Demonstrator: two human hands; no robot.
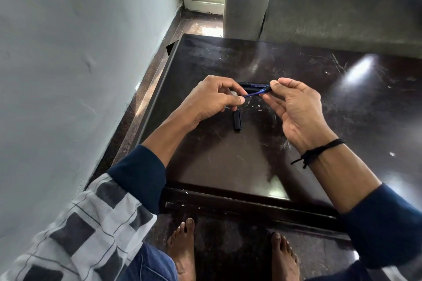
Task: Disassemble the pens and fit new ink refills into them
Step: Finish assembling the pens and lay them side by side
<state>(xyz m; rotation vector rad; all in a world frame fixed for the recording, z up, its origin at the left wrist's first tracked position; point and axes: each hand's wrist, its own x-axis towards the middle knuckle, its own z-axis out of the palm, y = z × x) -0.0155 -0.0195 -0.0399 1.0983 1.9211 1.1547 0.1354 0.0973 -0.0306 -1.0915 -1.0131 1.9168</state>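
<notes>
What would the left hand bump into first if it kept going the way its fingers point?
Probably the right hand. The left hand pinches one end of the thin blue refill, fingers pointing along it, and the right hand pinches the other end. Depth is hard to judge from one view.

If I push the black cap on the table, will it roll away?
Probably: the cap looks round and lies on its side, so it may roll sideways. The table looks glossy, so it could slide too. It seems small, likely light.
</notes>
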